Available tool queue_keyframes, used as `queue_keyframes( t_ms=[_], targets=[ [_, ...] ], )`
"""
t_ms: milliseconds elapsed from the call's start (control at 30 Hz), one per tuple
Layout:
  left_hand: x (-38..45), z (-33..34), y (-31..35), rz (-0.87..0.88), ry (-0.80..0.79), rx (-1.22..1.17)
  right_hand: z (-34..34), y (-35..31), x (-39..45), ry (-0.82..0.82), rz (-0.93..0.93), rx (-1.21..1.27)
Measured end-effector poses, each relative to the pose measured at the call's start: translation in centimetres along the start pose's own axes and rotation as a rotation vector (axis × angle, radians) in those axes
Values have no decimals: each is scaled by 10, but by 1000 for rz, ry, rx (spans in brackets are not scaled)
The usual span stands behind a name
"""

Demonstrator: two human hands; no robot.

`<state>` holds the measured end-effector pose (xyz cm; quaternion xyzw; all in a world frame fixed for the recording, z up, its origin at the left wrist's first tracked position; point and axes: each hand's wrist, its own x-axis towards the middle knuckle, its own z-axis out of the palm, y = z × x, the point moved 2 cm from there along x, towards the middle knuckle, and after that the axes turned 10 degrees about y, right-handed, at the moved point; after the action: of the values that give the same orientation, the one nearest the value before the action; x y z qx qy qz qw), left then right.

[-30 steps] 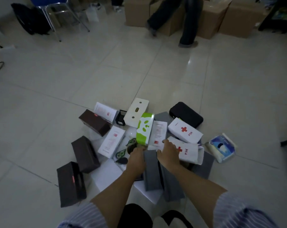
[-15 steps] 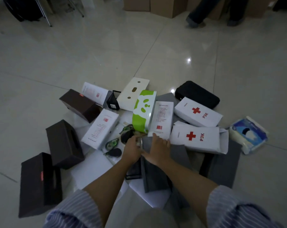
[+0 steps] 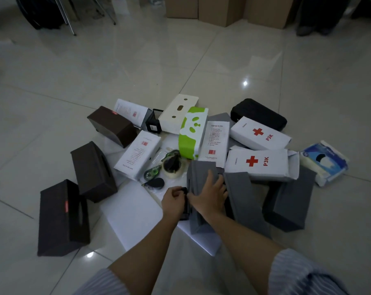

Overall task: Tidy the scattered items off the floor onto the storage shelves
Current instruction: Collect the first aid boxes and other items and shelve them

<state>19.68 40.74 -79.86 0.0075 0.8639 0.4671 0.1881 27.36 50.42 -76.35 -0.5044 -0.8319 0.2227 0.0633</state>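
The right hand (image 3: 210, 194) lay spread, fingers fairly straight, on a grey box (image 3: 198, 179) in the middle of the pile on the floor (image 3: 137, 67). The box's long axis ran from the person away toward the green box (image 3: 192, 135). The left hand (image 3: 174, 199) curled around a small black item (image 3: 184, 206) touching the grey box's left side. Another grey box (image 3: 242, 199) lay just right.

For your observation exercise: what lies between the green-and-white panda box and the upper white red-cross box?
In the head view, a white printed-list box lies between the green-and-white panda box and the upper white red-cross box.
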Motion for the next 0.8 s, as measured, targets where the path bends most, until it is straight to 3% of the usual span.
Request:
queue_keyframes(
  t_ms=[167,300,400,533,700,733,800],
  targets=[
    [5,1,-8,-142,-21,-210,-41,-4,16,108,26,268],
    [-15,0,32,-147,-237,-434,-79,-10,41,57,114,607],
    [-23,-1,51,-287,-440,-735,-96,-7,57,-25,181,843],
    [-31,-9,69,-307,-573,-856,-99,-1,59,-147,241,1064],
    [-29,-11,61,-242,-574,-852,-98,-1,48,-284,220,1038],
    [-27,-12,58,-232,-548,-842,-97,1,42,-264,185,941],
    [-22,-14,53,-211,-495,-811,-83,21,34,-60,75,582]
  ],
)
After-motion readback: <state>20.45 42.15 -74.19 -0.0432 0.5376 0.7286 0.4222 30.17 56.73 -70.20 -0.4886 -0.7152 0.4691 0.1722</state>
